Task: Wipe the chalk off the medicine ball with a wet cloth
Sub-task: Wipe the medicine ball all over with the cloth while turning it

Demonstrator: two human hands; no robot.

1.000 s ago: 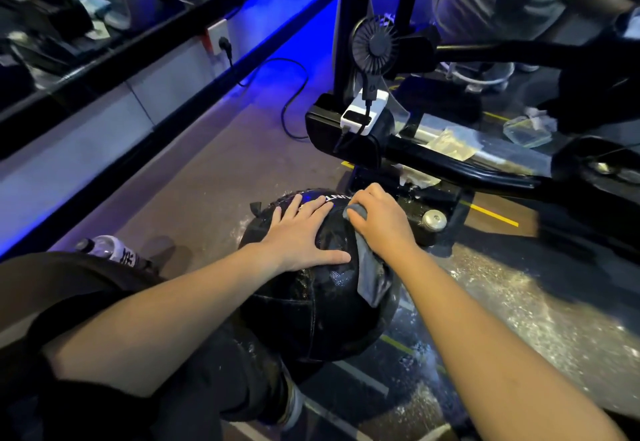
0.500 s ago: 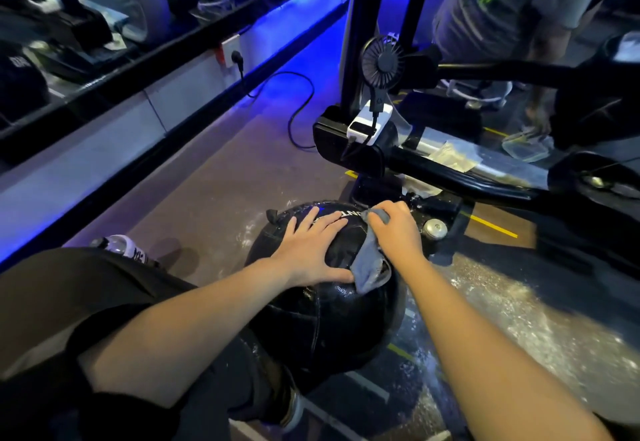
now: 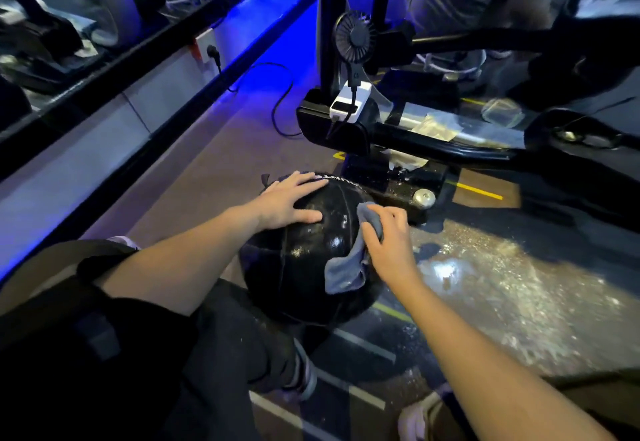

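Head view: the medicine ball was seen on the floor, centre of frame, just near of a black machine base and partly against the person's dark trouser leg. The left hand was laid flat on the ball's far-left top w/ fingers straight and spread, pressing, nothing gripped. The right hand was curled round a grey wet cloth, clamped on it and held against the ball's right flank; a loose tail of cloth was left hanging down the near-right side.

Risks, as judged: the ball could be rolled left, out from under the flat palm, since it was being pushed sideways by the wipe and its surface looked glossy w/ moisture. The dangling tail could be dragged thru the pale dust and wet patch on the floor at right, so chalk might be smeared back on. White flecks near the top seam could be missed if only the flank was covered.

Vs. 0.5 s ago: the cloth hand had been brought from the ball's far top down and right onto the flank. The left hand had been shifted further toward the far-left crown. More wet sheen was exposed btwn the hands. The camera had been tilted a bit.
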